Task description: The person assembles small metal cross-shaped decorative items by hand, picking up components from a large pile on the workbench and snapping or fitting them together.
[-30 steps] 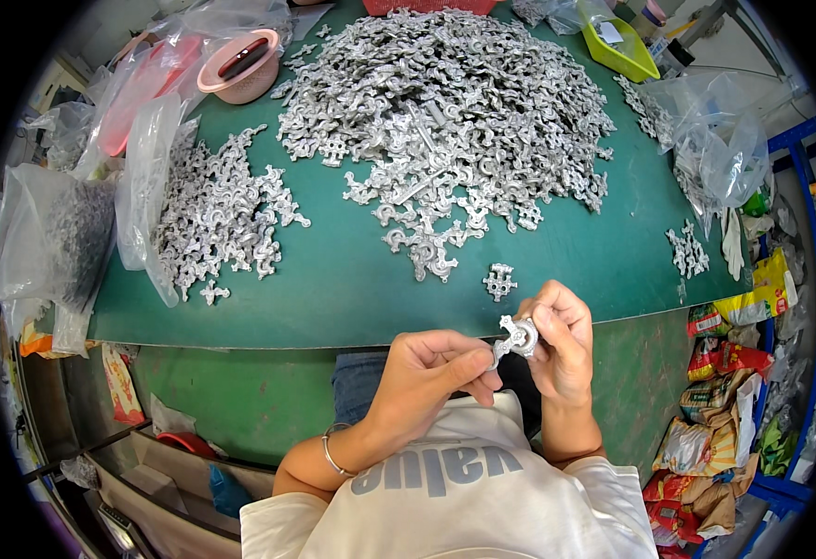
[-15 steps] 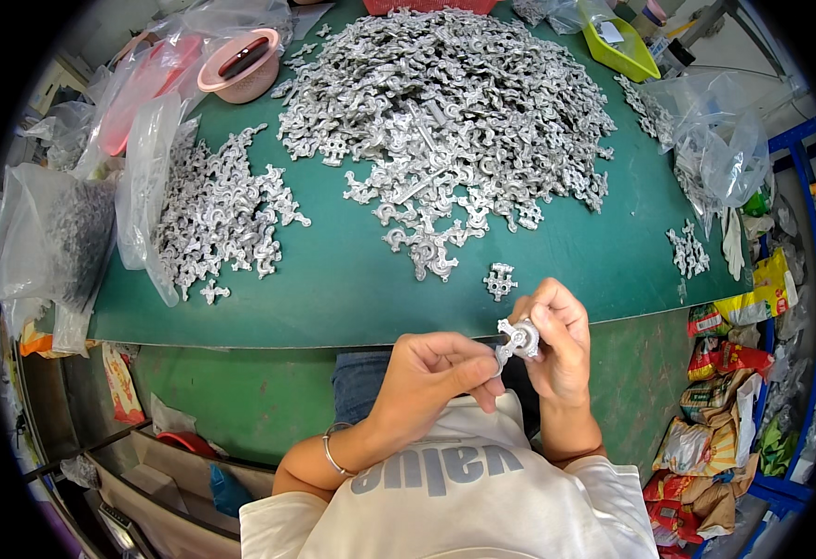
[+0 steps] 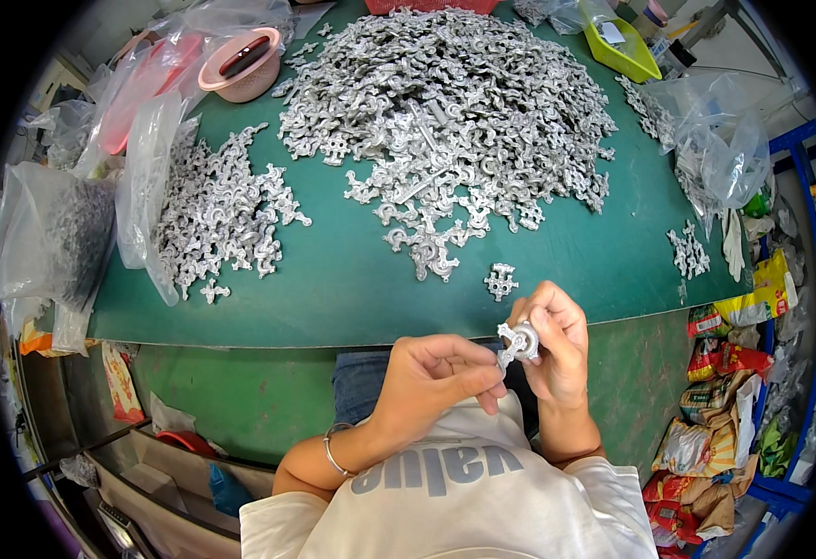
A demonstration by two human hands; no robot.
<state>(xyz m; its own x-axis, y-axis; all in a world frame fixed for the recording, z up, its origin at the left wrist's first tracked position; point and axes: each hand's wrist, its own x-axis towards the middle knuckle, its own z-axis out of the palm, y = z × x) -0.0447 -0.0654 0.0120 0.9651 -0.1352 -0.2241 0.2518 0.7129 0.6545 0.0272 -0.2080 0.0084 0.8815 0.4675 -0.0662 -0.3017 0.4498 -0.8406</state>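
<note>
A small silver-grey metal casting [image 3: 518, 342], with a ring-shaped middle and short lobed arms, is held in front of my chest near the table's front edge. My right hand [image 3: 557, 347] pinches its ring side between thumb and fingers. From the other side my left hand [image 3: 445, 377] grips the casting's lower arm, its thumb and forefinger pressed together; the fingertips partly hide that end. Just beyond my hands, a single similar casting [image 3: 500, 281] lies on the green table [image 3: 333, 298]. Farther back rises a large heap of such castings [image 3: 445, 112].
A smaller casting heap [image 3: 226, 210] lies at left beside clear plastic bags [image 3: 59, 233]. At the back stand a pink basket [image 3: 240, 79] holding a dark red object and a yellow-green tray [image 3: 620, 47]. Several castings [image 3: 687, 250] lie near the right edge, beside a blue rack [image 3: 799, 373] with colourful packages.
The casting has turned slightly between my fingers. Both hands have sunk very slightly, keeping their hold; the heaps have not moved.
</note>
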